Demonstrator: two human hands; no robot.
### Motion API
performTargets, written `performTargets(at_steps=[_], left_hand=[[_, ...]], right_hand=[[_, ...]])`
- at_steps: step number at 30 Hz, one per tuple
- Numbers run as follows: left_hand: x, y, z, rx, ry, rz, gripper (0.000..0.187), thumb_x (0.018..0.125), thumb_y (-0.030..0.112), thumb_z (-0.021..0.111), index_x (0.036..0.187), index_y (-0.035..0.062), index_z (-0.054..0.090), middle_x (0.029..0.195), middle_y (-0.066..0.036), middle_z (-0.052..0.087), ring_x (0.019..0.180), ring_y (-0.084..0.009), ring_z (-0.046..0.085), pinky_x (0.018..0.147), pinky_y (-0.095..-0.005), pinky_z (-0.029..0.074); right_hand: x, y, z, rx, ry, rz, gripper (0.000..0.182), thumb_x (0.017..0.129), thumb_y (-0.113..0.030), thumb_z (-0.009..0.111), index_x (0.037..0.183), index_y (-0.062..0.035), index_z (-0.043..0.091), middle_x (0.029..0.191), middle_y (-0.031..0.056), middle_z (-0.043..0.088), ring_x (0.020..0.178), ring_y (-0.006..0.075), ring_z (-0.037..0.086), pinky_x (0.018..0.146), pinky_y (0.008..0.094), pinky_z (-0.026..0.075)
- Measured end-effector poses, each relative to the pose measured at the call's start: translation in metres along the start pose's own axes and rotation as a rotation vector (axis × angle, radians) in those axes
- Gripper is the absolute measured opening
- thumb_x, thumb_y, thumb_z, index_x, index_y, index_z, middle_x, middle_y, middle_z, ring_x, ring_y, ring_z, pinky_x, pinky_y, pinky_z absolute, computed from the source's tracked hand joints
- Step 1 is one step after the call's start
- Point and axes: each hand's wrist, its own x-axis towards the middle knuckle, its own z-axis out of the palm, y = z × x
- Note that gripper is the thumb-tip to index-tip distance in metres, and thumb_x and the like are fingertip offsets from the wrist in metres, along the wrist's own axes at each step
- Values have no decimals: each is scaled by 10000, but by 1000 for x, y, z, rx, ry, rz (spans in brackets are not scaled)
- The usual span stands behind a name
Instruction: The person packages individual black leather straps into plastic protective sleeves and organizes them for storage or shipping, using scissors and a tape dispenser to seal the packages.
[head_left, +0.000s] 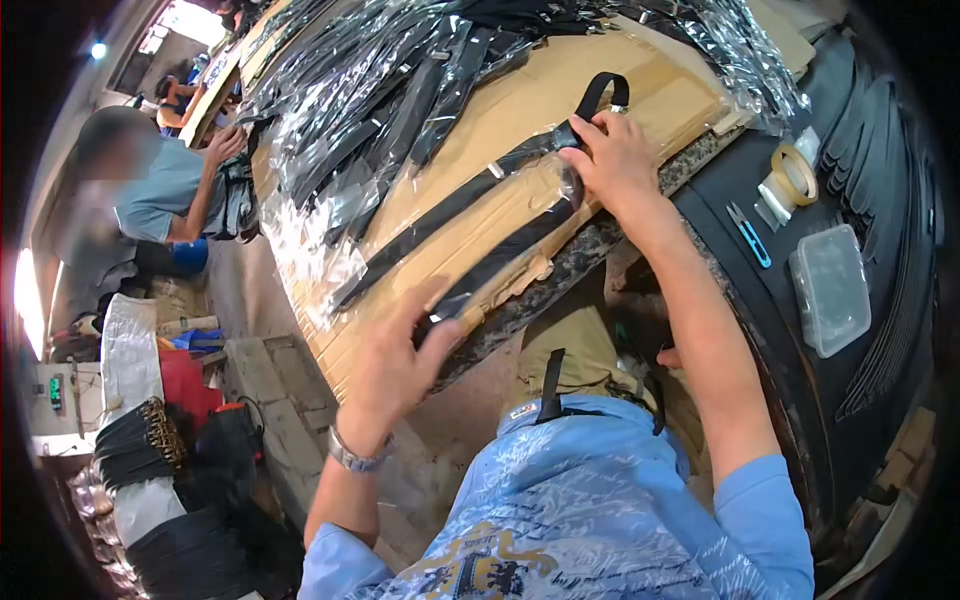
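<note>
A black belt, partly in a clear plastic sleeve, lies doubled on the cardboard, its two lengths slanting side by side. One end stands up in a loop at the far side. My right hand pinches the belt just below this loop with thumb and fingers. At the near end of the lower length is my left hand, slightly blurred, thumb and fingers apart around the strap's tip. Whether it touches the strap is hard to see. A metal watch is on the left wrist.
Many plastic-wrapped belts pile up across the table's far side. On the dark surface to the right are blue-handled snips, tape rolls, a clear plastic box and stacked black straps. A co-worker stands at left.
</note>
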Motion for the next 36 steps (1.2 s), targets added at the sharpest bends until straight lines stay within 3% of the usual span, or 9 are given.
performTargets(at_steps=[1, 9, 10, 13, 14, 17, 24, 28, 36], left_hand=[[10, -14, 0, 151, 114, 187, 398, 874, 226, 690, 1250, 118, 614, 903, -154, 668, 800, -320, 658, 689, -386, 509], [82, -85, 22, 241, 124, 181, 378, 904, 282, 641, 1257, 145, 637, 905, -154, 650, 826, -347, 632, 709, -420, 505], [90, -87, 20, 233, 39, 50, 402, 888, 286, 658, 1261, 140, 638, 1053, -158, 639, 950, -342, 617, 813, -435, 487], [93, -80, 23, 449, 310, 186, 458, 860, 299, 684, 1277, 120, 625, 1256, -171, 567, 1134, -353, 544, 952, -478, 415], [95, -73, 28, 356, 316, 113, 537, 845, 323, 691, 1321, 97, 591, 1434, -200, 433, 1298, -382, 417, 1061, -515, 311], [104, -48, 62, 333, 483, 265, 585, 867, 292, 680, 1386, 73, 523, 1499, -263, 346, 1358, -429, 362, 1098, -502, 303], [144, -35, 100, 388, 328, 138, 662, 996, 483, 446, 1510, 82, 333, 1569, -236, 250, 1462, -390, 218, 1152, -595, 140], [154, -47, 92, 431, 261, 148, 645, 1007, 505, 396, 1510, 103, 344, 1575, -167, 288, 1468, -330, 237, 1168, -567, 126], [114, -100, 59, 404, 160, 226, 591, 996, 416, 456, 1497, 111, 385, 1577, -144, 302, 1466, -320, 251, 1182, -541, 107]], right_hand=[[-1, -2, 2, -4, 23, 3, 443, 817, -423, 704, 1199, -200, 678, 1163, 54, 576, 1089, 287, 521, 890, 466, 427], [26, -11, 9, -118, 54, 84, 379, 854, -420, 671, 1131, -163, 662, 1090, 66, 569, 1067, 279, 522, 864, 478, 411], [30, -12, 9, -152, 47, 91, 366, 878, -416, 647, 1123, -143, 652, 1083, 68, 567, 1061, 273, 521, 873, 484, 408], [36, -12, 2, -193, -23, 90, 370, 891, -420, 631, 1124, -132, 651, 1085, 75, 568, 1065, 273, 522, 875, 488, 407], [36, -11, 1, -186, -15, 71, 375, 902, -429, 618, 1117, -124, 652, 1083, 90, 569, 1069, 281, 522, 877, 496, 407], [35, -5, -4, -145, 8, 58, 379, 913, -427, 603, 1124, -115, 647, 1079, 94, 570, 1079, 287, 522, 877, 503, 404], [68, 43, -26, -277, -31, 117, 585, 902, -363, 631, 1410, -145, 440, 1281, 151, 552, 1249, 321, 464, 1001, 540, 350], [88, 51, -24, -176, -229, 458, 509, 856, -371, 671, 1270, -96, 562, 1264, 145, 569, 1246, 344, 460, 1003, 572, 322], [100, 56, -45, -241, -98, 16, 234, 811, -152, 650, 1042, -160, 684, 1134, 51, 620, 1186, 270, 515, 962, 511, 359]])
